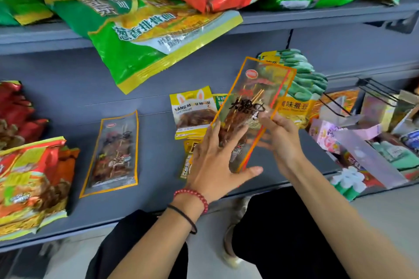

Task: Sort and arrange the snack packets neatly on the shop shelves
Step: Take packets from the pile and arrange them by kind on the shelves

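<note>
A clear skewer-snack packet with an orange border (254,97) is held upright above the grey lower shelf (156,170). My right hand (281,140) grips its right edge, thumb in front and fingers behind. My left hand (215,161) lies flat with spread fingers against the packet's lower left part. A matching orange-bordered packet (113,154) lies flat on the shelf to the left. Behind the held packet lie a yellow rabbit-ear packet (192,113) and a green bean packet (301,88).
Red and yellow bags (29,181) are piled at the shelf's left end. A large green bag (140,36) hangs over the edge of the upper shelf (317,18), among red and green bags. Pink boxes and wire hooks (371,95) crowd the right side.
</note>
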